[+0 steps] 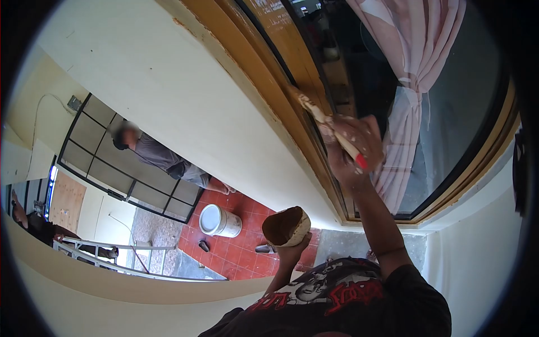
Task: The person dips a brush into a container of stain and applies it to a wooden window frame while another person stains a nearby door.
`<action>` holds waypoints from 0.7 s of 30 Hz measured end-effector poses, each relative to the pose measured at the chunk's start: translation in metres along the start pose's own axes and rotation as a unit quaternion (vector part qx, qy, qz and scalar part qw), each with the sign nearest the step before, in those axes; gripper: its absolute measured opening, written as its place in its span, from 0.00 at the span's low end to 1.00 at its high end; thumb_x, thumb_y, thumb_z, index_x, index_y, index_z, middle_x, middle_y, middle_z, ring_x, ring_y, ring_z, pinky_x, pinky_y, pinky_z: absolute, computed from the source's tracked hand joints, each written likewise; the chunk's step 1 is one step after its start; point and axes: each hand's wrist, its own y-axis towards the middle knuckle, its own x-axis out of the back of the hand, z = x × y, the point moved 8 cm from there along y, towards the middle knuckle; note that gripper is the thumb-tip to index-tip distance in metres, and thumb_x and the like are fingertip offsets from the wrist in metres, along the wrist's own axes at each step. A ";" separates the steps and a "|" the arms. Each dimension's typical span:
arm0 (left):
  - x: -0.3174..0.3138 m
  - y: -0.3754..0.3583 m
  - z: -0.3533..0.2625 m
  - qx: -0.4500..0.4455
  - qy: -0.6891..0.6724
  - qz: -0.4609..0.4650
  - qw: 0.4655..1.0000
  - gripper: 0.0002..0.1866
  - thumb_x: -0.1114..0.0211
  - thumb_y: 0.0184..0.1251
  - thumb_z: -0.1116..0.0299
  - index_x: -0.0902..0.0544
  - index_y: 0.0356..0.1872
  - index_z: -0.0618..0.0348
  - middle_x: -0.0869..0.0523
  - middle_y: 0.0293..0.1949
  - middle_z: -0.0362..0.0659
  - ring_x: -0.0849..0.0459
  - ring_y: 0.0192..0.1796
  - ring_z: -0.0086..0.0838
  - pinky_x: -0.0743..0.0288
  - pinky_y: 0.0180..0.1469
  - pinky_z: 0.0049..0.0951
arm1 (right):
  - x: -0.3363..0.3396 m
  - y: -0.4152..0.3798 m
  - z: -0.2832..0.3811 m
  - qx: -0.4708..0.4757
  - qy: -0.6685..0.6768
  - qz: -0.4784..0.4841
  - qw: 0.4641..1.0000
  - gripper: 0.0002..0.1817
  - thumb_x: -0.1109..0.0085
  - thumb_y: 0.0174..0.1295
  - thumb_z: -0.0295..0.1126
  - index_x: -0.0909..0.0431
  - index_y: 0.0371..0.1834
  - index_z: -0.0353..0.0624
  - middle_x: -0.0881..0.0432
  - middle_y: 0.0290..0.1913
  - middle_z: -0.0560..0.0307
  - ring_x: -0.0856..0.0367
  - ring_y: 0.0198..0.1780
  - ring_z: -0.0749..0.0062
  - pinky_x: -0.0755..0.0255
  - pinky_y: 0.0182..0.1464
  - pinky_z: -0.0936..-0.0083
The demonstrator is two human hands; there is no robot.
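Observation:
My right hand (352, 147) is raised at the window and closed around a paintbrush (345, 143) with a pale wooden handle and a red end. The brush's bristles touch or lie very near the brown wooden window frame (303, 62). Lower down, my left hand (293, 251) grips a cut-open, cream-coloured container (286, 226) from beneath. Brown paint or stain coats its inside. Pale spots mark the back of my right hand.
Behind the glass hangs a tied pink curtain (412, 62). A white lidded bucket (222, 221) stands on the red tiled floor (241, 247). One person (160, 151) is beyond the wall; another (42, 227) is by a ladder (120, 247) at far left.

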 end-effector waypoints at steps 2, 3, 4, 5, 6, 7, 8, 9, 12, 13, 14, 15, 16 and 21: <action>0.002 0.002 -0.001 -0.013 0.002 0.002 1.000 0.32 0.21 0.52 0.78 0.25 0.60 0.67 0.15 0.51 0.47 0.14 0.50 0.29 0.17 0.53 0.30 | -0.007 -0.005 0.000 -0.003 0.020 0.023 1.000 0.09 0.25 0.56 0.26 0.15 0.37 0.44 0.11 0.36 0.56 0.16 0.35 0.65 0.27 0.35 0.70; 0.003 -0.001 0.006 0.002 0.013 0.026 1.000 0.36 0.20 0.51 0.73 0.27 0.63 0.65 0.17 0.54 0.47 0.17 0.55 0.32 0.20 0.58 0.32 | -0.010 -0.006 0.002 -0.007 0.040 0.049 0.998 0.06 0.27 0.59 0.26 0.15 0.37 0.42 0.11 0.36 0.54 0.16 0.35 0.64 0.27 0.35 0.70; -0.002 0.004 0.013 0.013 0.021 0.049 0.998 0.41 0.18 0.50 0.69 0.29 0.66 0.64 0.19 0.58 0.47 0.19 0.60 0.34 0.24 0.63 0.35 | -0.006 -0.005 0.006 -0.014 0.022 0.064 0.998 0.06 0.27 0.58 0.26 0.15 0.37 0.42 0.11 0.36 0.55 0.16 0.35 0.66 0.27 0.36 0.70; -0.005 0.009 0.011 0.009 0.016 0.048 0.999 0.41 0.18 0.50 0.69 0.29 0.66 0.64 0.19 0.58 0.47 0.19 0.60 0.34 0.24 0.63 0.35 | -0.005 -0.001 0.004 -0.008 0.022 0.064 0.998 0.06 0.27 0.58 0.26 0.15 0.37 0.42 0.11 0.36 0.55 0.16 0.35 0.66 0.27 0.36 0.70; -0.005 0.005 0.014 0.049 -0.006 0.046 0.998 0.41 0.18 0.50 0.69 0.29 0.66 0.64 0.18 0.58 0.47 0.19 0.60 0.34 0.24 0.63 0.35 | 0.001 0.000 0.002 -0.020 0.029 0.045 0.998 0.09 0.26 0.56 0.25 0.15 0.39 0.43 0.11 0.36 0.56 0.14 0.35 0.66 0.27 0.36 0.71; -0.003 0.000 0.018 0.090 -0.027 0.044 0.995 0.41 0.18 0.50 0.69 0.28 0.66 0.64 0.18 0.57 0.47 0.19 0.60 0.34 0.24 0.63 0.35 | 0.004 0.002 0.000 -0.034 0.037 0.025 0.998 0.12 0.25 0.54 0.24 0.16 0.40 0.44 0.11 0.36 0.58 0.13 0.35 0.66 0.27 0.35 0.71; 0.001 -0.003 0.031 0.093 -0.025 0.043 0.994 0.41 0.18 0.50 0.69 0.29 0.66 0.63 0.18 0.57 0.47 0.18 0.59 0.34 0.23 0.62 0.35 | 0.006 0.008 0.001 -0.018 0.018 0.004 1.000 0.10 0.25 0.54 0.25 0.15 0.38 0.44 0.11 0.35 0.58 0.13 0.33 0.66 0.28 0.35 0.72; 0.003 -0.004 0.037 0.094 -0.023 0.042 0.994 0.41 0.18 0.50 0.69 0.29 0.66 0.63 0.18 0.57 0.47 0.18 0.59 0.34 0.23 0.62 0.35 | 0.002 0.016 0.001 -0.020 0.019 0.004 1.000 0.10 0.25 0.54 0.25 0.15 0.38 0.44 0.11 0.35 0.58 0.13 0.33 0.66 0.28 0.35 0.72; 0.001 -0.001 0.036 0.054 -0.002 0.039 0.998 0.41 0.18 0.51 0.69 0.29 0.67 0.63 0.19 0.58 0.47 0.19 0.60 0.34 0.23 0.62 0.35 | -0.011 0.025 -0.002 0.008 0.068 -0.005 0.998 0.09 0.24 0.54 0.27 0.15 0.37 0.45 0.12 0.35 0.58 0.15 0.33 0.66 0.28 0.35 0.72; 0.000 -0.001 0.036 0.061 -0.008 0.040 0.997 0.42 0.18 0.51 0.69 0.30 0.67 0.62 0.19 0.59 0.47 0.19 0.60 0.34 0.23 0.63 0.35 | -0.006 0.023 0.001 0.009 0.065 -0.007 0.998 0.09 0.24 0.54 0.27 0.15 0.37 0.45 0.12 0.35 0.58 0.15 0.33 0.66 0.28 0.35 0.72; -0.001 -0.001 0.035 0.068 -0.016 0.040 0.997 0.42 0.18 0.50 0.69 0.30 0.68 0.62 0.20 0.60 0.47 0.19 0.61 0.34 0.24 0.63 0.35 | -0.007 0.019 0.007 0.014 0.041 0.036 0.998 0.10 0.24 0.54 0.27 0.15 0.37 0.45 0.12 0.35 0.58 0.16 0.33 0.66 0.27 0.34 0.72; -0.005 0.003 0.026 0.065 -0.019 0.040 0.997 0.42 0.18 0.50 0.69 0.30 0.68 0.62 0.20 0.60 0.47 0.19 0.61 0.34 0.24 0.63 0.35 | -0.012 0.016 0.008 0.020 0.017 0.080 0.996 0.10 0.24 0.54 0.27 0.15 0.37 0.45 0.12 0.35 0.58 0.16 0.33 0.66 0.27 0.34 0.72; -0.006 0.007 0.004 0.022 -0.002 0.021 1.000 0.35 0.20 0.52 0.73 0.26 0.62 0.64 0.17 0.53 0.45 0.16 0.53 0.31 0.20 0.56 0.31 | -0.012 0.018 0.006 0.023 0.018 0.082 0.996 0.10 0.24 0.54 0.27 0.15 0.37 0.45 0.12 0.35 0.58 0.16 0.33 0.66 0.27 0.34 0.72; 0.002 -0.003 0.036 0.072 0.002 0.052 0.996 0.43 0.18 0.50 0.68 0.31 0.69 0.62 0.21 0.61 0.47 0.20 0.61 0.34 0.24 0.63 0.35 | -0.008 0.033 0.002 0.034 0.027 0.009 0.999 0.09 0.24 0.55 0.27 0.16 0.37 0.45 0.12 0.36 0.59 0.15 0.34 0.67 0.27 0.34 0.71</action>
